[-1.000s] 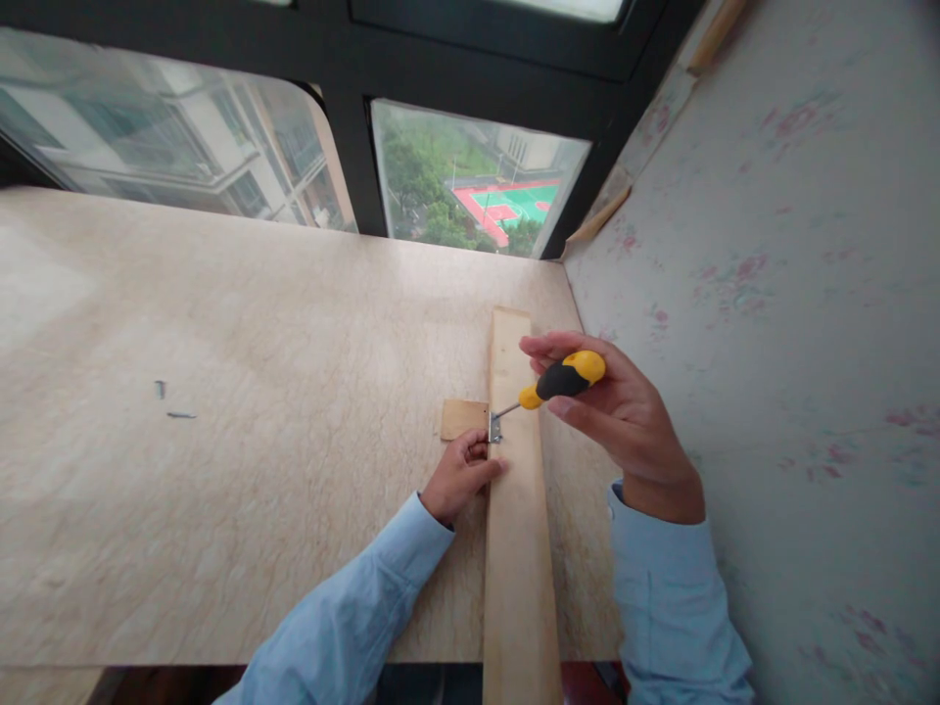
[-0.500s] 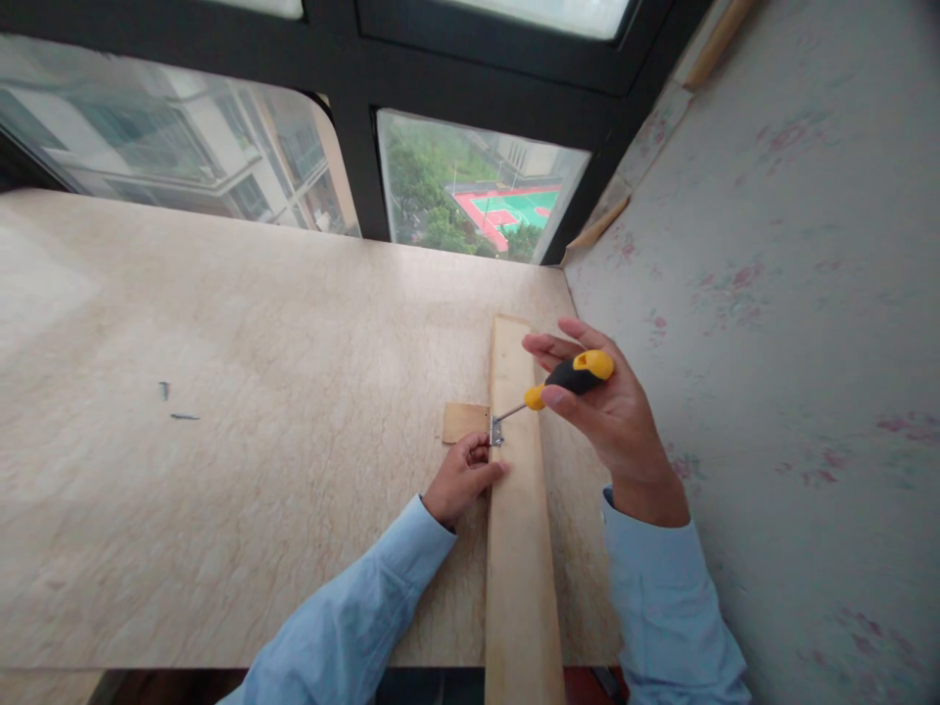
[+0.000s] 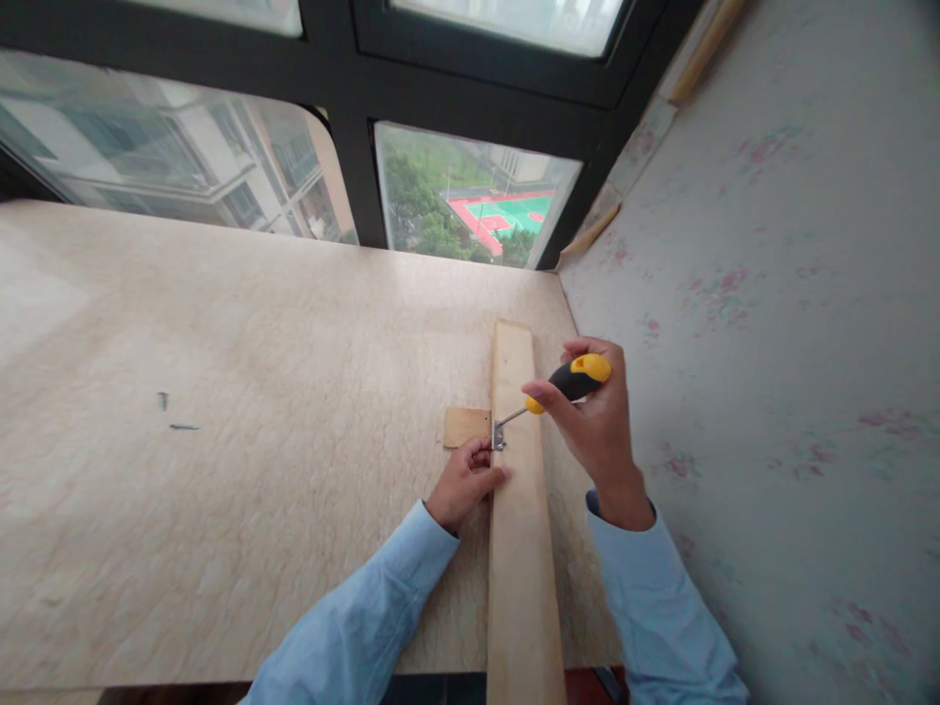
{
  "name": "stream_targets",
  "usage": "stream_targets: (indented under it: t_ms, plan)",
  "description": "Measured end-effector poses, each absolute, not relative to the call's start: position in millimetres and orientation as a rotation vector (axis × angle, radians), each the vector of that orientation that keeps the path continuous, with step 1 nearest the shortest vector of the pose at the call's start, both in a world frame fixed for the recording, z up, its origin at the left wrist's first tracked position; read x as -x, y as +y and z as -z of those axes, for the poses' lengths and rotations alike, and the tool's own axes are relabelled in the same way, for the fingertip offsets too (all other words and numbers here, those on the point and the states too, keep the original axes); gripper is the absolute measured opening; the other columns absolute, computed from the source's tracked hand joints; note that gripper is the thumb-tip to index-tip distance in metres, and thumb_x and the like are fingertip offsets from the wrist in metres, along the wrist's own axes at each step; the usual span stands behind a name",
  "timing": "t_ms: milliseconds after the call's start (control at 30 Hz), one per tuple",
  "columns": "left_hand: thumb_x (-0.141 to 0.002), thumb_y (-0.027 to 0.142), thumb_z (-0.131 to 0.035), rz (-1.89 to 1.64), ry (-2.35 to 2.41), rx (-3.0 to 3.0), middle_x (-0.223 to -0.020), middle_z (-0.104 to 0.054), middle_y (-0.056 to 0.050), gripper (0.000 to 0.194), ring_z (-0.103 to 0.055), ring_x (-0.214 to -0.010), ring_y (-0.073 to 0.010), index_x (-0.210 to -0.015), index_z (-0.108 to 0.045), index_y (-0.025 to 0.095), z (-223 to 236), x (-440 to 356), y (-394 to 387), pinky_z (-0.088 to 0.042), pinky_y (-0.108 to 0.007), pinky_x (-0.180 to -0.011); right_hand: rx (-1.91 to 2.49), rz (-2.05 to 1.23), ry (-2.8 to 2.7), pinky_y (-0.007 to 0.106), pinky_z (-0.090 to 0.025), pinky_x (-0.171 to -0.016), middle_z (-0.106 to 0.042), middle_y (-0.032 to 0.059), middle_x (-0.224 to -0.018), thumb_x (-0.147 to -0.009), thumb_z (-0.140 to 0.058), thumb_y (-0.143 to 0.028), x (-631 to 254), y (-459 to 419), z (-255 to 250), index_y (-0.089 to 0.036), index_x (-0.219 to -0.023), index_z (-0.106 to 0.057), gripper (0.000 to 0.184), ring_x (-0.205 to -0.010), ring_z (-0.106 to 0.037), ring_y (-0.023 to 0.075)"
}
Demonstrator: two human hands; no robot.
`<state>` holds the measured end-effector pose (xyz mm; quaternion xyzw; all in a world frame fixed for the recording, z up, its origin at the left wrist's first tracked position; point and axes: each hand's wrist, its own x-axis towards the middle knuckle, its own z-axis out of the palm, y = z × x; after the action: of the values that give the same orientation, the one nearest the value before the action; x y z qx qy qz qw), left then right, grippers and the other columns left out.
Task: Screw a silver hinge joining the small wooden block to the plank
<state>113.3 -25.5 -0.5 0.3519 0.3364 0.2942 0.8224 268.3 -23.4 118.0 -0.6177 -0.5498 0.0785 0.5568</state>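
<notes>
My right hand (image 3: 598,421) is wrapped round the black and yellow handle of a screwdriver (image 3: 580,377). The screwdriver slants down to the left, its tip at a small metal bracket (image 3: 498,437) on the left edge of a long wooden board (image 3: 520,558). With its thumb on the board's top and its curled fingers against the side, my left hand (image 3: 466,480) grips the board just below the bracket. A small flat wooden piece (image 3: 466,428) lies against the board's left side, beside the bracket. The screw under the tip is too small to make out.
Two screws, an upper one (image 3: 163,400) and a lower one (image 3: 184,427), lie on the marbled stone ledge (image 3: 294,490) at the left. A dark window frame (image 3: 345,157) closes off the back. A flowered wall (image 3: 771,392) stands close on the right.
My right hand's fingers, spread off the handle before, have closed round the screwdriver. My left hand stays on the board. The view has shifted slightly.
</notes>
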Motion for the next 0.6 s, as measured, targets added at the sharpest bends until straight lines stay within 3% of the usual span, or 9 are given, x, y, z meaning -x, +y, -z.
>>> stream_targets:
  t_ms: [133, 267, 333, 467, 600]
  plan:
    - [-0.059, 0.026, -0.086, -0.629, 0.724, -0.741, -0.092, -0.073, -0.007, 0.047, -0.069, -0.083, -0.0195, -0.101, -0.067, 0.014, 2.3, -113.1, -25.2, -0.054, -0.032, -0.08, 1.147, -0.595, -1.345, 0.046, -0.051, -0.101, -0.064, 0.0052, -0.124, -0.083, -0.072, -0.045, -265.2, -27.1, -125.6, -0.033, -0.135, -0.043, 0.06, -0.116, -0.063, 0.0219]
    - [-0.059, 0.026, -0.086, -0.643, 0.729, -0.754, -0.091, -0.073, -0.007, 0.047, -0.069, -0.082, -0.0195, -0.1, -0.067, 0.014, 3.3, -112.6, -25.2, -0.055, -0.032, -0.079, 1.069, -0.796, -1.403, 0.054, -0.04, -0.114, -0.06, 0.0052, -0.139, -0.086, -0.069, -0.038, -270.1, -39.1, -139.6, -0.033, -0.133, -0.051, 0.051, -0.134, -0.053, 0.0252]
    - [-0.058, 0.025, -0.086, -0.648, 0.733, -0.772, -0.092, -0.073, -0.007, 0.046, -0.068, -0.083, -0.0194, -0.099, -0.067, 0.014, 3.4, -112.6, -25.2, -0.055, -0.032, -0.079, 1.063, -0.84, -1.438, 0.054, -0.041, -0.114, -0.059, 0.0054, -0.142, -0.086, -0.07, -0.036, -274.5, -45.3, -145.1, -0.032, -0.13, -0.055, 0.047, -0.136, -0.05, 0.0263]
    - [-0.057, 0.023, -0.086, -0.667, 0.732, -0.793, -0.095, -0.073, -0.008, 0.047, -0.068, -0.086, -0.0193, -0.099, -0.067, 0.014, 3.3, -113.1, -25.1, -0.054, -0.032, -0.081, 1.057, -0.907, -1.509, 0.051, -0.052, -0.103, -0.062, 0.0059, -0.138, -0.087, -0.069, -0.033, -285.6, -54.5, -152.1, -0.031, -0.124, -0.058, 0.039, -0.131, -0.056, 0.0259]
    - [-0.058, 0.023, -0.086, -0.671, 0.708, -0.83, -0.098, -0.072, -0.008, 0.046, -0.068, -0.089, -0.02, -0.099, -0.067, 0.015, 3.3, -113.7, -24.8, -0.054, -0.032, -0.083, 1.275, -0.632, -1.522, 0.041, -0.061, -0.083, -0.073, 0.0054, -0.107, -0.075, -0.081, -0.038, -292.5, -54.4, -150.1, -0.025, -0.106, -0.064, 0.038, -0.098, -0.071, 0.0231]
